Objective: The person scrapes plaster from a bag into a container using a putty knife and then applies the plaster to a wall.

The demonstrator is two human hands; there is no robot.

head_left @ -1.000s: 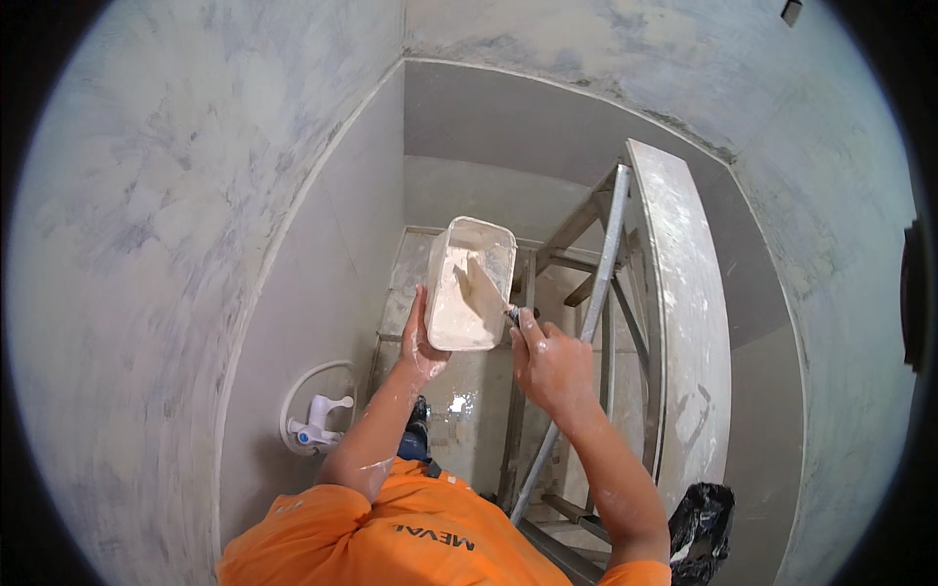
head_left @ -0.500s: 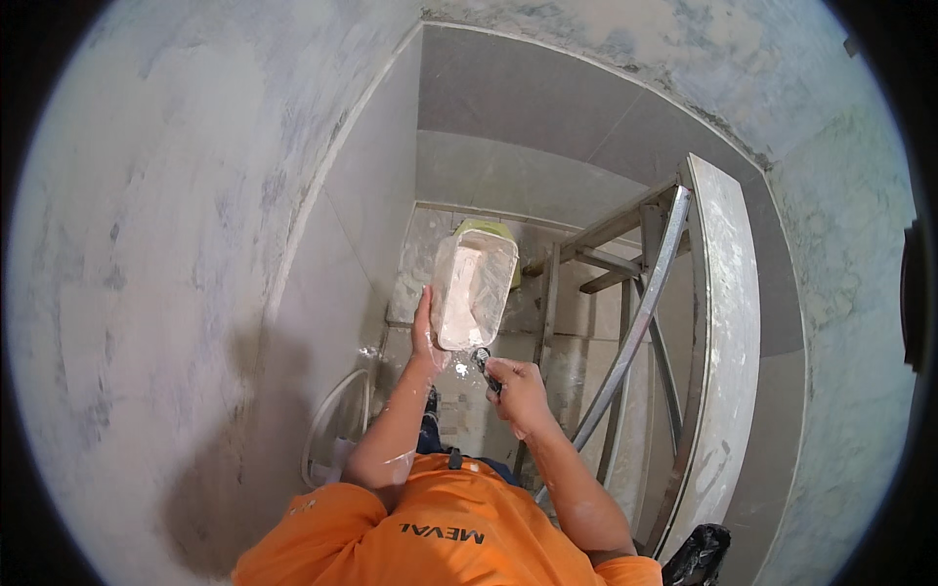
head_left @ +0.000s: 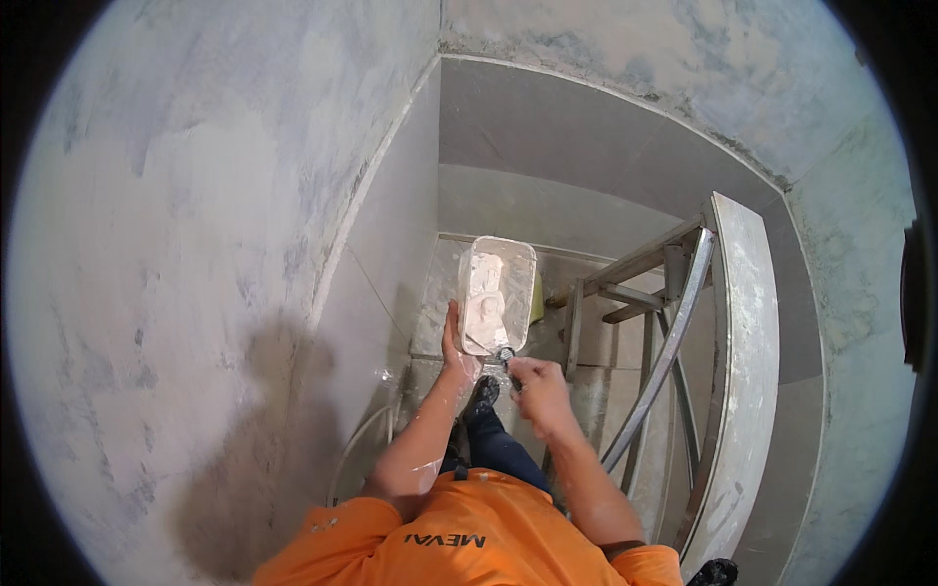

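Note:
My left hand (head_left: 456,344) supports a white rectangular tray (head_left: 529,283) by its left side and near corner, fingers curled against it. Inside, pale pinkish-white plaster (head_left: 485,314) is heaped along the left side and toward the near end. Around the dark handle of a putty knife (head_left: 507,357) my right hand (head_left: 540,391) is closed. The knife reaches over the tray's near edge, and its blade lies in the plaster, mostly hidden. White smears mark both hands and my left forearm.
To the right stands a metal trestle (head_left: 664,361) with a long, spattered white board (head_left: 747,371). A yellow-green object (head_left: 537,296) shows beyond the tray. Patchy plastered wall (head_left: 176,244) rises on the left above grey tiles (head_left: 386,254). A pale hose (head_left: 357,444) curves beside my left arm.
The putty knife has moved into the tray's near end, and the plaster there is more heaped up. The view has shifted, and my dark shoe now shows below the tray.

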